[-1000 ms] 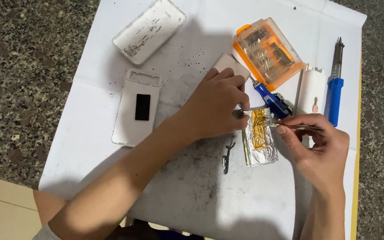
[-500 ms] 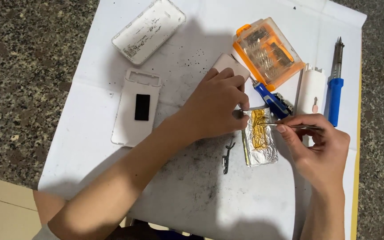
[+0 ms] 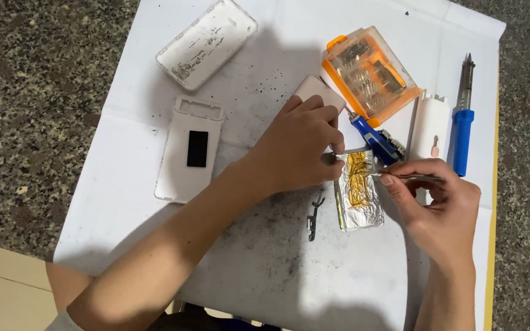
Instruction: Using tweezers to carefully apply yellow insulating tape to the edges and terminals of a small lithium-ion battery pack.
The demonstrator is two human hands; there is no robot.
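A flat silver foil-wrapped pack [image 3: 359,191] with yellowish residue lies on the white paper sheet [image 3: 265,257]. My left hand [image 3: 299,147] pinches the pack's upper left edge between thumb and fingers. My right hand [image 3: 440,208] grips thin metal tweezers [image 3: 409,177], whose tip touches the pack's upper right part. A small black metal clip [image 3: 314,219] lies just left of the pack.
A white device shell [image 3: 189,149] with a black window and a white back cover [image 3: 207,44] lie to the left. An orange bit case [image 3: 370,75], a blue-handled tool [image 3: 375,142], a white casing [image 3: 429,121] and a blue soldering iron [image 3: 461,122] sit at right. Granite surrounds the paper.
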